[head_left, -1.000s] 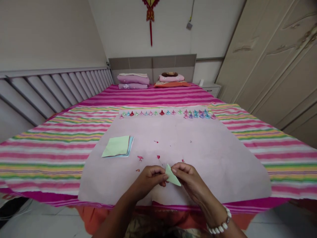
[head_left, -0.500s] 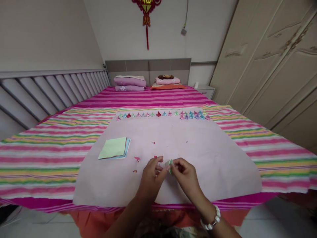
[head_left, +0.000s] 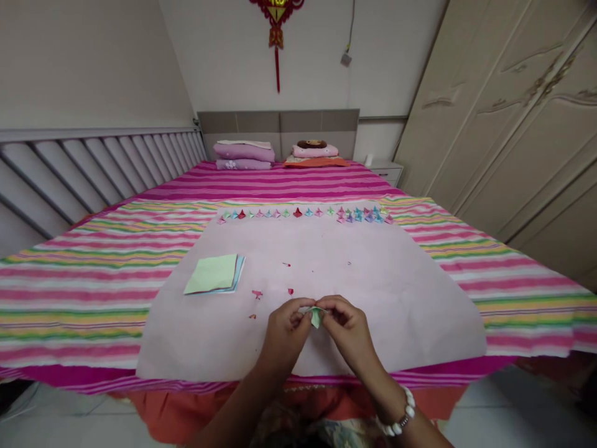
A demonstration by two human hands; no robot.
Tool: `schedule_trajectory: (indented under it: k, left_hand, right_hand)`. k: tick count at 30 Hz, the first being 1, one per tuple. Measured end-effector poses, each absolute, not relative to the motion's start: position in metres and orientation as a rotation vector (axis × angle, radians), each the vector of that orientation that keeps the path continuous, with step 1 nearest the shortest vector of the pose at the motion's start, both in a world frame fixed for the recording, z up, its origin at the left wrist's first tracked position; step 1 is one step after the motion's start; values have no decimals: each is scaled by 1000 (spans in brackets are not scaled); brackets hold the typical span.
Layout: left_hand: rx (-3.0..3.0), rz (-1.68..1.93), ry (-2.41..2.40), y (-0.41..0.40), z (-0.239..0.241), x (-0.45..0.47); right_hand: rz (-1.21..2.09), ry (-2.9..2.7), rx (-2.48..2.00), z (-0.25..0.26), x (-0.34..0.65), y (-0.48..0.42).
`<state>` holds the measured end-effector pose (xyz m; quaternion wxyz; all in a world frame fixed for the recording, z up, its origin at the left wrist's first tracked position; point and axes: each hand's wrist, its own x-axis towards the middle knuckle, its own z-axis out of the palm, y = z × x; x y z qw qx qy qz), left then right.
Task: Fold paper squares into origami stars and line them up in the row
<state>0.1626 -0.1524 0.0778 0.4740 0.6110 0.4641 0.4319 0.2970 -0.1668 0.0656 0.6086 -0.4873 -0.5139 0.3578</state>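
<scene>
My left hand (head_left: 284, 328) and my right hand (head_left: 349, 328) meet over the near part of a pale pink sheet (head_left: 410, 298) spread on the striped bed. Both pinch a small folded piece of light green paper (head_left: 316, 316) between their fingertips; most of it is hidden by the fingers. A white bead bracelet (head_left: 396, 414) circles my right wrist. A small stack of square papers (head_left: 213, 275), green on top with blue beneath, lies to the left of my hands.
A row of several small folded paper shapes (head_left: 305, 214) in pink, blue, green and red lines the sheet's far edge. Tiny red scraps (head_left: 256, 294) dot the sheet. Folded bedding (head_left: 243, 154) sits at the headboard. A cream wardrobe (head_left: 513, 112) stands right, a slatted panel (head_left: 93, 168) left.
The green paper went from a visible triangle to a much smaller folded piece squeezed between both hands' fingertips. The hands moved slightly away from me on the sheet.
</scene>
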Motion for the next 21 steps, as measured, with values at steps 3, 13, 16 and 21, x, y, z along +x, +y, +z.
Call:
schedule_trajectory:
  k: [3, 13, 16, 21]
  left_hand:
    - [1363, 1024, 1031, -150, 78, 159]
    - [1229, 1088, 917, -155, 75, 157]
    - [1234, 1070, 1009, -158, 79, 158]
    - [1340, 1056, 1069, -160, 78, 157]
  right_hand:
    - [986, -1073, -1093, 64, 301, -167]
    - [1231, -974, -968, 66, 305, -174]
    - [1255, -984, -963, 64, 305, -177]
    - [1223, -1006, -1062, 63, 306, -181]
